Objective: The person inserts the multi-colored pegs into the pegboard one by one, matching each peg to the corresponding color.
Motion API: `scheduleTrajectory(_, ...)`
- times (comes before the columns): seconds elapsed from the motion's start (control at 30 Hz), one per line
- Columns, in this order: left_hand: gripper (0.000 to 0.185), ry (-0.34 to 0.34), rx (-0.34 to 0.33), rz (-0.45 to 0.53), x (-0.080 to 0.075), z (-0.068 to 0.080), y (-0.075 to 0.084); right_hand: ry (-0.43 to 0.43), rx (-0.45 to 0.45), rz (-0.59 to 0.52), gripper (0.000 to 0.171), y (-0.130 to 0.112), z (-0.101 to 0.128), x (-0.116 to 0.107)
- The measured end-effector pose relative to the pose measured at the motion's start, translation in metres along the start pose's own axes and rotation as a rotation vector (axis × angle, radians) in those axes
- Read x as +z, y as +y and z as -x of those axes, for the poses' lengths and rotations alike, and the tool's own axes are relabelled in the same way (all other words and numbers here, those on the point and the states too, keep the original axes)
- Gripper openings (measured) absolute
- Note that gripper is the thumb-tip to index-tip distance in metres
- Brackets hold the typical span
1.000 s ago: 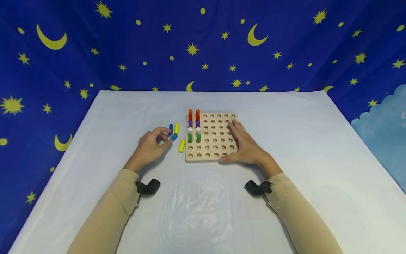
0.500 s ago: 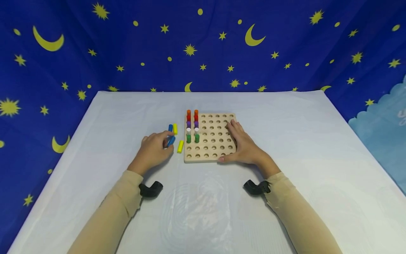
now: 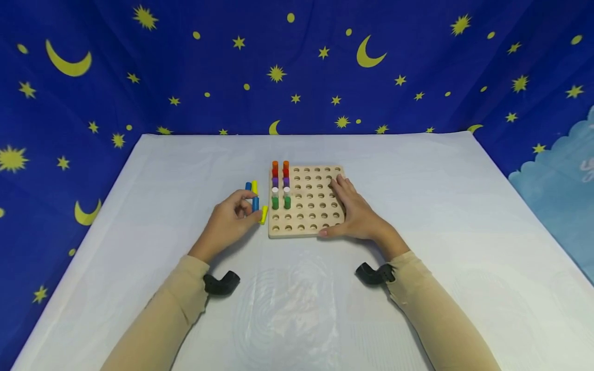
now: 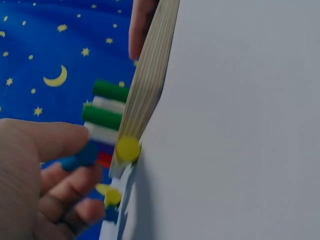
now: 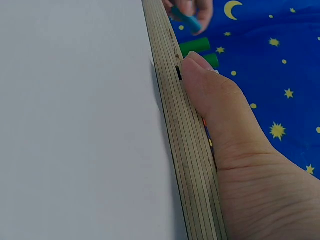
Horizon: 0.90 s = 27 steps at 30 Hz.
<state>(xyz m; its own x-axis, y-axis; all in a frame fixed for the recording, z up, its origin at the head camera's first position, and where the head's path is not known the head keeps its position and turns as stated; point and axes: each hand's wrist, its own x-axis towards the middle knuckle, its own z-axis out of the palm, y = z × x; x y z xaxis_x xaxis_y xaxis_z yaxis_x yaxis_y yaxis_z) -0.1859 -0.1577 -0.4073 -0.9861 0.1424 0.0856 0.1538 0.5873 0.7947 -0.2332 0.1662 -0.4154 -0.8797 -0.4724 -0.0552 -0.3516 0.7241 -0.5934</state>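
Your left hand (image 3: pixel 228 221) pinches 1 blue peg (image 3: pixel 256 203) upright, just left of the pegboard (image 3: pixel 306 226). Your right hand (image 3: pixel 357 214) lies flat and relaxed on its right side, hiding some holes. The yellow peg (image 3: pixel 264 214) is half hidden on the tabletop (image 3: pixel 417 206).

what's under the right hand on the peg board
The right hand lies flat on the wooden peg board, covering its right-hand holes. Whether those holes are empty cannot be seen; no peg shows there.
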Motion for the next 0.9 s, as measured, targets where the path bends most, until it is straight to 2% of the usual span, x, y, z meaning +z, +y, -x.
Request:
scheduleTrajectory(0.1, 0.041, 0.024, 0.045, 0.068, 0.005, 0.002, 0.005, 0.0, 0.0, -0.004, 0.137, 0.0, 0.0, 0.0)
scheduleTrajectory(0.2, 0.042, 0.021, 0.054, 0.099, 0.012, 0.002, 0.012, 0.0, 0.0, -0.006, 0.137, 0.0, 0.0, 0.0)
scheduleTrajectory(0.37, 0.045, -0.015, 0.044, 0.086, 0.024, 0.0, 0.02, 0.0, -0.003, -0.001, 0.136, 0.001, 0.0, 0.0)
scheduleTrajectory(0.53, 0.042, -0.04, 0.071, 0.068, 0.034, -0.004, 0.024, -0.001, 0.0, -0.007, 0.135, 0.001, 0.0, 0.0)
scheduleTrajectory(0.73, 0.039, -0.015, 0.119, 0.052, 0.042, -0.006, 0.027, -0.002, -0.008, -0.007, 0.134, 0.001, 0.0, 0.0)
scheduleTrajectory(0.9, 0.038, 0.009, 0.132, 0.049, 0.046, -0.007, 0.028, -0.002, -0.002, -0.01, 0.135, 0.001, 0.0, -0.001)
